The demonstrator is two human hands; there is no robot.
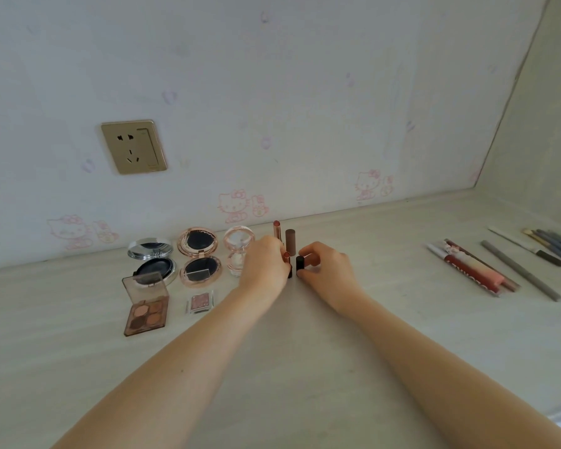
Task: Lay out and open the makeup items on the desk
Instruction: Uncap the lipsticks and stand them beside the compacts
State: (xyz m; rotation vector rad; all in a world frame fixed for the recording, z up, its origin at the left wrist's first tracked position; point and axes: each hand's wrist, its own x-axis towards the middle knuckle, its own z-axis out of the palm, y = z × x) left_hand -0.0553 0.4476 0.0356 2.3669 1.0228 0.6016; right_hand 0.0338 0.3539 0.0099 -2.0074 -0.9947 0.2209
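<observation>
Both hands meet near the back middle of the pale wood-grain table (272, 367). I see my left hand (264, 265) with fingers curled round an open lipstick in a dark tube (288, 262), which stands upright on the table. My right hand (326, 267) pinches the black lipstick cap (300, 264), held just beside that tube. Behind them stand a second opened pink lipstick (276, 229) and its brown cap (290, 241). Left of my hands lie an open silver compact (152, 259), an open rose-gold compact (200, 256) and a brown eyeshadow palette (146, 306). Well to the right lie several pencils and tubes (499, 267).
</observation>
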